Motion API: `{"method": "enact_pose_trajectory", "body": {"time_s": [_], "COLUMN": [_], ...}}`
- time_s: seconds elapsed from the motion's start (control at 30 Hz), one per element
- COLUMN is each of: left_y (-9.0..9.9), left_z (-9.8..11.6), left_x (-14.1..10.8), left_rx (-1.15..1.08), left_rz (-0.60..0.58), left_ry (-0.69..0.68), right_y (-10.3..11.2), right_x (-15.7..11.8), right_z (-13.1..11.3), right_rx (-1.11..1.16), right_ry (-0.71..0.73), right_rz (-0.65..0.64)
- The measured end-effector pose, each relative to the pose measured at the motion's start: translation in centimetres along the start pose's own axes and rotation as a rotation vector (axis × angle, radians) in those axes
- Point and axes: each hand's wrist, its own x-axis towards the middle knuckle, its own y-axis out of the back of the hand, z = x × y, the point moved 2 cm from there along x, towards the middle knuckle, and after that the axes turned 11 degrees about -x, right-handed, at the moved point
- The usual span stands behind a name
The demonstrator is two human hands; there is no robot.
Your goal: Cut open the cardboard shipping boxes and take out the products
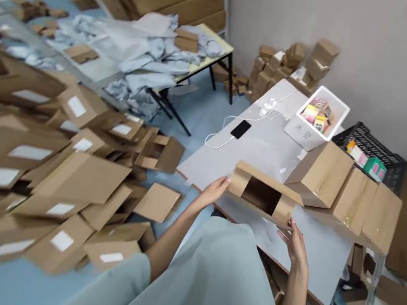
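A cardboard box (237, 182) with its top flaps partly open sits tilted at the near edge of the white table, between my two hands. Its dark inside shows through the gap between the flaps. My left hand (215, 189) grips the box's left end, thumb and fingers pinched on the cardboard. At the lower right corner, my right hand (295, 238) touches the box with its fingers spread, some of them under the edge. Just right of the box stand several closed, taped cardboard boxes (322, 173) in a row.
On the white table (259, 152) lie a phone (240, 129) on a cable and a power strip (268, 107). Behind are a white foam bin (303, 133) of small colourful packs and a black crate (394, 155). Piled cardboard boxes (80, 176) cover the floor at left.
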Motion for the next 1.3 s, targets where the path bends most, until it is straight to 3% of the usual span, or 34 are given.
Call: {"method": "enact_pose_trajectory", "body": {"time_s": [0.17, 0.3, 0.43, 0.57, 0.77, 0.93, 1.03, 1.1, 1.2, 1.3], "left_y": [2.6, 6.3, 9.9, 10.6, 9.5, 11.4, 14.4, 17.4, 23.6, 31.0], "left_z": [0.7, 0.3, -2.9, -7.2, -11.7, -15.8, -18.8, -20.8, -23.7, -26.9], "left_x": [-2.5, -8.0, -16.4, -26.4, -39.3, -46.6, -49.9, -51.9, -55.1, -58.1], "left_rx": [-0.050, -0.107, -0.209, -0.358, -0.596, -0.712, -0.777, -0.792, -0.779, -0.784], "left_rz": [0.085, 0.200, 0.475, 0.770, 1.078, 1.247, 1.318, 1.350, 1.372, 1.399], "left_ry": [-0.007, -0.027, -0.009, 0.035, 0.119, 0.101, 0.126, 0.138, 0.130, 0.123], "right_y": [-0.4, -3.1, -8.5, -14.7, -23.7, -30.0, -34.0, -37.2, -43.4, -50.7], "right_x": [-1.1, -2.4, -2.7, -2.8, -6.0, -11.5, -15.0, -17.4, -21.1, -24.8], "right_z": [-3.0, -5.5, -7.2, -7.0, -4.1, 0.0, 2.9, 5.0, 8.7, 13.1], "right_rx": [-0.195, -0.316, -0.449, -0.595, -0.739, -0.853, -0.886, -0.912, -0.941, -0.947], "right_ry": [0.014, 0.081, 0.151, 0.219, 0.235, 0.264, 0.265, 0.249, 0.205, 0.140], "right_rz": [-0.007, -0.123, -0.357, -0.627, -0.918, -1.063, -1.136, -1.166, -1.197, -1.199]}}
